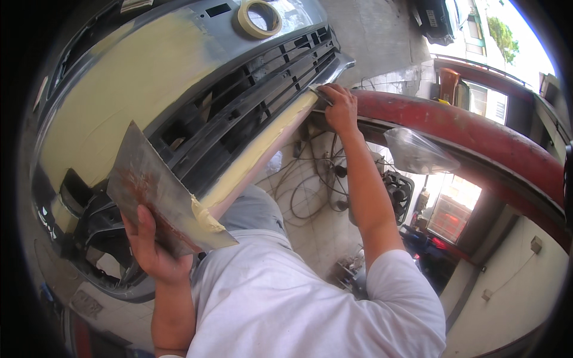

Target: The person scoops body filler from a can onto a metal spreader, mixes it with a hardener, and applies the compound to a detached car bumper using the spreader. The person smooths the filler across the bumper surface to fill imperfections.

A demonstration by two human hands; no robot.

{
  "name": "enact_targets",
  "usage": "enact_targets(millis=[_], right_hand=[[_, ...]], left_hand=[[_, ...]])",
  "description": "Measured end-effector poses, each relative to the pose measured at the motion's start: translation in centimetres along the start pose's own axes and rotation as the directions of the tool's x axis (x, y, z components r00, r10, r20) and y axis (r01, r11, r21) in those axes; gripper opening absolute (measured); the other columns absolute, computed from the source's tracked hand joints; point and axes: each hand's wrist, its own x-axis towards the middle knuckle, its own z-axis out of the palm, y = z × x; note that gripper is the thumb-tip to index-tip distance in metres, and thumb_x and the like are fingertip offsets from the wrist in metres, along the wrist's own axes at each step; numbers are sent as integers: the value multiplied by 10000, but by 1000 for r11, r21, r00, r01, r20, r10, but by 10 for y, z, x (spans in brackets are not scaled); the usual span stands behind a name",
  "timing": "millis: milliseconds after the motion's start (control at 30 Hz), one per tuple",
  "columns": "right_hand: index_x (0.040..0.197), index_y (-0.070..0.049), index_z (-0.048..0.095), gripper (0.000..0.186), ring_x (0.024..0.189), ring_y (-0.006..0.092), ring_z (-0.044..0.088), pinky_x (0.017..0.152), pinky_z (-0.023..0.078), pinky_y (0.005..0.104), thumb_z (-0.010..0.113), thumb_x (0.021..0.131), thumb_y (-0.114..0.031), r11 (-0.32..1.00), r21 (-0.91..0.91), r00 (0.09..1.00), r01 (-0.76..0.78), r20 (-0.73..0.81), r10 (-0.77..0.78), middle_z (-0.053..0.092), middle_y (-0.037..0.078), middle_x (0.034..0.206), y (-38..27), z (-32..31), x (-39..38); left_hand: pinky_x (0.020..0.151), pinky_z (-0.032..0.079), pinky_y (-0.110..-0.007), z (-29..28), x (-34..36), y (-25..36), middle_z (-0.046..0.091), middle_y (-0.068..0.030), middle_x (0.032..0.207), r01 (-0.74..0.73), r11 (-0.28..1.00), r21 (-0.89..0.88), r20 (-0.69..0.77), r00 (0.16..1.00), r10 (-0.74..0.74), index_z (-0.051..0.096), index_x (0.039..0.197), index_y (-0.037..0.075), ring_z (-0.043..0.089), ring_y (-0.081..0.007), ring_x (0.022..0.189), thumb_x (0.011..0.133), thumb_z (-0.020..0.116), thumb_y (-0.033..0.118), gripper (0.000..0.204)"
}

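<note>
A car bumper (pixel 334 59) with a slatted black grille (pixel 245 89) lies in front of me. Pale yellow body filler (pixel 131 89) covers a wide area of its upper face. More filler (pixel 262 143) runs in a ridged strip along the lower edge. My left hand (pixel 156 250) supports a flat metal sheet (pixel 152 185) from below, tilted, with a lump of filler on its edge close to the strip's near end. At the strip's far end my right hand (pixel 340 107) is closed around a small thin spreader (pixel 322 94), mostly hidden by my fingers.
A roll of masking tape (pixel 243 21) rests on the bumper's top. To the right stretches a long red curved panel (pixel 441 122), with a clear plastic bag (pixel 415 152) by it. Cables (pixel 295 191) and equipment (pixel 397 194) lie on the tiled floor below.
</note>
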Motion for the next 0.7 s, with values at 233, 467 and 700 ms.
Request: enact_targets(millis=[233, 467, 700], right_hand=[[1185, -120, 754, 529, 1243, 284, 606, 1062, 410, 430, 586, 709, 39, 996, 47, 997, 71, -45, -69, 706, 51, 1261, -51, -16, -32], [1176, -106, 751, 537, 1242, 296, 605, 1073, 404, 422, 590, 684, 38, 993, 86, 996, 79, -55, -74, 709, 61, 1241, -85, -25, -51], [1153, -100, 752, 554, 1218, 287, 610, 1082, 401, 431, 576, 655, 70, 985, 144, 994, 95, -75, -85, 709, 49, 1216, -122, -37, -84]], left_hand=[[1092, 474, -372, -14, -1, 6, 542, -94, 1432, 84, 983, -164, 106, 992, -67, 443, 1508, 42, 569, -210, 1285, 1082, 552, 218, 473], [1070, 486, -368, -21, -5, 11, 567, -104, 1391, 56, 994, -94, 41, 998, -52, 445, 1490, 22, 594, -204, 1247, 1080, 545, 201, 458], [1062, 495, -383, -19, -8, 9, 574, -110, 1389, 27, 996, -82, 75, 997, -21, 452, 1489, 48, 604, -212, 1237, 1076, 556, 205, 454]])
